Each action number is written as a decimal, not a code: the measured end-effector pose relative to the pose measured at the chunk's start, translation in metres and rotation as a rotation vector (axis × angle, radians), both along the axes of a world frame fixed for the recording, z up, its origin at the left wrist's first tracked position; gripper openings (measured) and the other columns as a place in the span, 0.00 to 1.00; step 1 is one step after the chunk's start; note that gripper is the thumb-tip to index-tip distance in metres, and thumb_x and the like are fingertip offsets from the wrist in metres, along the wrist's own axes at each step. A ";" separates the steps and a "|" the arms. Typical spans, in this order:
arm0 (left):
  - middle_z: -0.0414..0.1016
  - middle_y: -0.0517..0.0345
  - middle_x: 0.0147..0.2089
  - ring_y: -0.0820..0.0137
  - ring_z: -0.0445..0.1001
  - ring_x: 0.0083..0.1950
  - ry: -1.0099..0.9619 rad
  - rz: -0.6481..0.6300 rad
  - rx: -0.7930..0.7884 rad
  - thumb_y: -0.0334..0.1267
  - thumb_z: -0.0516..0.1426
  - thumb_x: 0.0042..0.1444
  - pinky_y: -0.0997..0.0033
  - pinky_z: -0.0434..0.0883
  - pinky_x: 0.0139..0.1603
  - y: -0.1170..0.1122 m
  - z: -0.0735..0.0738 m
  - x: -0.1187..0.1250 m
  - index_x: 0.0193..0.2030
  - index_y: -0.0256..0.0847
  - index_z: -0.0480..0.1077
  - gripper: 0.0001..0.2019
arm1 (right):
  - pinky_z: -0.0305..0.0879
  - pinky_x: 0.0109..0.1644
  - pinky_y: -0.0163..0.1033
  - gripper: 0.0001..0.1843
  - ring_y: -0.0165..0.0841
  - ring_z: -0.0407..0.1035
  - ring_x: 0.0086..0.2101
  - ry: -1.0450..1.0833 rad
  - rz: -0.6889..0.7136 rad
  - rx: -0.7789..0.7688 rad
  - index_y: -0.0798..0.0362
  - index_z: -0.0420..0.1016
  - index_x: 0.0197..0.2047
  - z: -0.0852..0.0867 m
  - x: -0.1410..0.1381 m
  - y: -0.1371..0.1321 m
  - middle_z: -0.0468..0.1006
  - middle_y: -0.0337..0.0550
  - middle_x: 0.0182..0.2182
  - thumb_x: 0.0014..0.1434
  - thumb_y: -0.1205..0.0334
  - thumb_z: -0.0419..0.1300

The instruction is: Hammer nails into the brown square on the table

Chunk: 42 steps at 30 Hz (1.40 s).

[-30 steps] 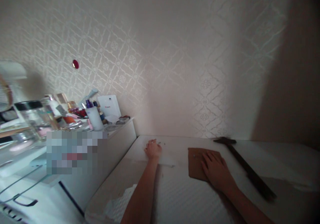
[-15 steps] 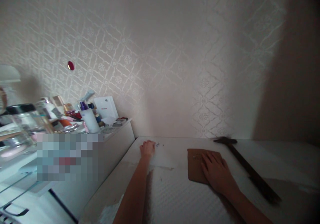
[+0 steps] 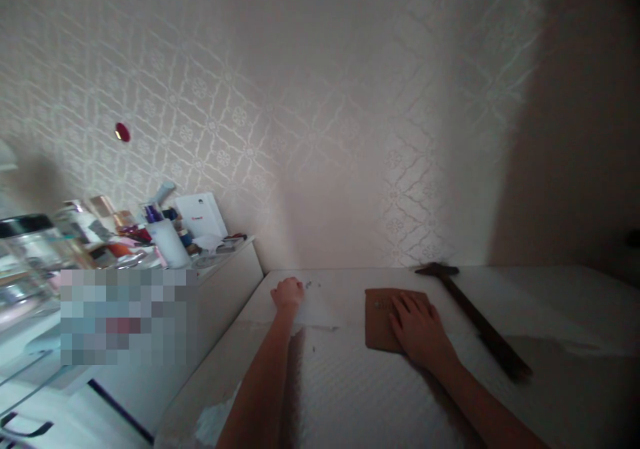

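Note:
My right hand [image 3: 419, 329] lies flat, fingers stretched, on a brown board [image 3: 381, 317] that rests on the white table [image 3: 350, 382]. My left hand [image 3: 287, 294] is curled near the table's far left corner, beside a few tiny dark bits [image 3: 309, 283], possibly nails. Whether it holds one I cannot make out. A hammer [image 3: 470, 317] with a dark wooden handle lies to the right of the board, its head toward the wall.
A white cabinet [image 3: 220, 289] stands left of the table, crowded with bottles, a white cup [image 3: 167, 243], a white box [image 3: 201, 215] and a glass jar [image 3: 25, 249]. Patterned wallpaper rises behind. The room's right side is in dark shadow.
My left hand has closed from loosely spread fingers into a curl near the small bits. The view has drifted slightly to the right. My right hand stays on the board.

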<state>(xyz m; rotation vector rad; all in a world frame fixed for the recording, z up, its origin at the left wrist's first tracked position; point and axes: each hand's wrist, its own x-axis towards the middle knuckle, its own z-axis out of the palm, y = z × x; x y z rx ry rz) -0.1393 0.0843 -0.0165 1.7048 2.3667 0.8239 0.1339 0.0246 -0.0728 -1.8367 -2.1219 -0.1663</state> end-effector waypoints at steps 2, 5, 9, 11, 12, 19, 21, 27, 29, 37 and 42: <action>0.68 0.52 0.53 0.64 0.71 0.49 -0.076 0.000 0.028 0.44 0.55 0.61 0.58 0.71 0.48 -0.003 0.002 0.008 0.53 0.39 0.66 0.16 | 0.45 0.62 0.55 0.28 0.46 0.55 0.59 0.007 -0.001 -0.013 0.60 0.66 0.59 0.002 0.000 -0.001 0.65 0.55 0.59 0.64 0.57 0.39; 0.71 0.53 0.50 0.66 0.72 0.46 -0.190 0.012 0.060 0.44 0.54 0.61 0.60 0.72 0.46 -0.004 0.004 0.027 0.50 0.39 0.68 0.14 | 0.44 0.62 0.55 0.27 0.46 0.55 0.59 0.025 -0.002 -0.020 0.60 0.66 0.59 0.005 -0.001 -0.002 0.64 0.56 0.60 0.63 0.57 0.40; 0.78 0.52 0.41 0.70 0.76 0.41 -0.325 0.022 0.112 0.36 0.50 0.61 0.72 0.71 0.40 -0.007 0.002 0.073 0.40 0.39 0.73 0.10 | 0.45 0.61 0.54 0.27 0.45 0.55 0.59 0.047 0.004 -0.016 0.60 0.65 0.60 0.008 -0.002 -0.003 0.63 0.56 0.60 0.64 0.57 0.40; 0.79 0.53 0.40 0.70 0.77 0.41 -0.377 -0.012 0.147 0.35 0.51 0.59 0.74 0.71 0.39 -0.012 -0.001 0.101 0.39 0.38 0.74 0.11 | 0.45 0.61 0.54 0.27 0.45 0.55 0.59 0.061 0.002 -0.018 0.59 0.65 0.60 0.010 -0.002 -0.004 0.64 0.56 0.60 0.64 0.57 0.41; 0.80 0.54 0.39 0.71 0.77 0.40 -0.398 -0.044 0.159 0.34 0.51 0.58 0.75 0.71 0.40 -0.015 -0.003 0.114 0.38 0.38 0.74 0.10 | 0.45 0.61 0.54 0.27 0.45 0.55 0.59 0.070 0.003 -0.020 0.59 0.65 0.60 0.010 -0.002 -0.004 0.64 0.55 0.60 0.64 0.56 0.41; 0.80 0.54 0.37 0.70 0.76 0.40 -0.389 -0.246 0.250 0.35 0.56 0.54 0.71 0.70 0.44 -0.029 -0.013 0.150 0.36 0.38 0.76 0.08 | 0.44 0.62 0.54 0.27 0.44 0.55 0.59 0.121 0.031 -0.027 0.59 0.65 0.59 0.014 -0.001 -0.004 0.64 0.55 0.59 0.64 0.57 0.40; 0.80 0.54 0.37 0.70 0.76 0.40 -0.363 -0.263 0.244 0.35 0.56 0.54 0.71 0.70 0.44 -0.028 -0.015 0.147 0.36 0.38 0.75 0.07 | 0.43 0.62 0.54 0.27 0.44 0.53 0.60 0.119 0.039 -0.042 0.59 0.64 0.60 0.015 0.001 -0.004 0.63 0.56 0.60 0.63 0.56 0.41; 0.80 0.56 0.37 0.72 0.76 0.39 -0.310 -0.405 0.180 0.31 0.56 0.54 0.75 0.70 0.44 -0.027 -0.019 0.144 0.35 0.39 0.76 0.06 | 0.42 0.63 0.53 0.29 0.44 0.50 0.61 0.101 0.167 -0.079 0.59 0.63 0.61 0.014 0.015 -0.008 0.61 0.55 0.62 0.63 0.53 0.42; 0.80 0.56 0.37 0.71 0.76 0.39 -0.264 -0.444 0.143 0.31 0.57 0.54 0.74 0.70 0.44 -0.025 -0.020 0.143 0.34 0.40 0.76 0.06 | 0.42 0.63 0.52 0.29 0.43 0.51 0.61 0.111 0.192 -0.077 0.58 0.63 0.61 0.013 0.019 -0.008 0.61 0.53 0.62 0.63 0.52 0.42; 0.80 0.55 0.36 0.68 0.76 0.39 -0.149 -0.508 0.086 0.35 0.57 0.55 0.72 0.69 0.43 -0.021 -0.022 0.139 0.34 0.39 0.77 0.07 | 0.45 0.63 0.51 0.27 0.42 0.54 0.60 0.142 0.245 -0.099 0.55 0.64 0.61 0.016 0.029 -0.002 0.61 0.52 0.62 0.62 0.53 0.45; 0.80 0.54 0.35 0.69 0.76 0.38 -0.152 -0.497 0.076 0.36 0.57 0.54 0.73 0.69 0.41 -0.020 -0.020 0.138 0.32 0.38 0.77 0.08 | 0.45 0.63 0.53 0.27 0.42 0.53 0.61 0.147 0.254 -0.114 0.55 0.64 0.60 0.016 0.032 -0.001 0.61 0.52 0.62 0.62 0.52 0.46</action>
